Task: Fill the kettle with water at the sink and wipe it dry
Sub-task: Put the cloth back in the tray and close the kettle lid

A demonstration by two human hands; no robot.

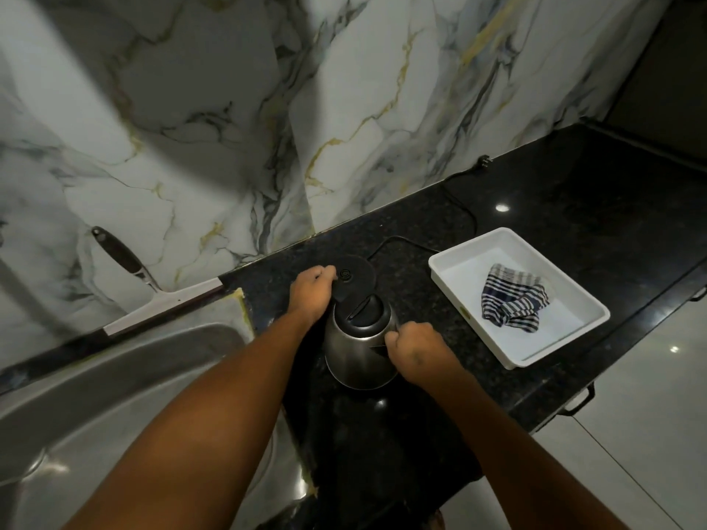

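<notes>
A steel kettle (354,350) with a black lid stands on the black granite counter (574,193), just in front of its round black base (354,279). My right hand (415,348) is closed around the kettle's handle on its right side. My left hand (310,292) grips the left edge of the round base behind the kettle. The steel sink (126,376) lies to the left. A blue-and-white striped cloth (512,296) lies crumpled in a white tray (459,262) to the right.
A squeegee (153,300) with a dark handle leans against the marble wall behind the sink. The base's black cord (465,208) runs along the counter to a plug near the wall. Cabinet handles show below the counter's right edge.
</notes>
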